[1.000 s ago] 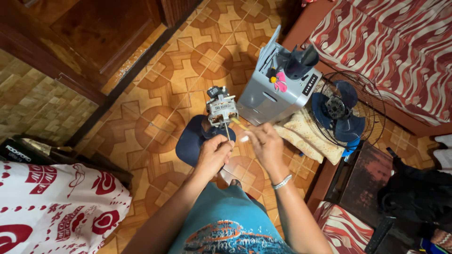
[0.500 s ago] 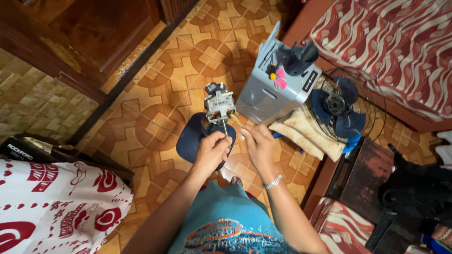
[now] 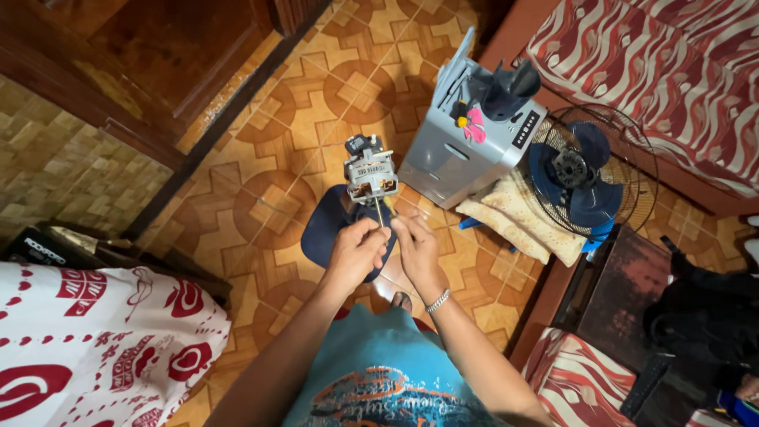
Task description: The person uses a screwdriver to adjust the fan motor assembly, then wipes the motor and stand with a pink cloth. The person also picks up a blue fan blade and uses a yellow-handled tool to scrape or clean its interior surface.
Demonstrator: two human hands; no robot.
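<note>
Below me lies a patterned orange-brown tile floor [image 3: 261,198], a dark wooden door [image 3: 150,55] to my left, red-and-white striped bedding [image 3: 672,71] to my right.

A small silver-grey electric fan motor with a boxy metal core and dark fittings on its far end [image 3: 368,170] is held up above the patterned floor, its body pointing away from the person. A thin metal shaft [image 3: 380,213] sticks out of its near end, pointing back towards the person, and its tip lies between the fingertips of both hands. The motor sits slightly tilted, just beside the grey housing, directly over a dark blue plastic fan blade [image 3: 324,233] lying flat on the tiles.
</note>
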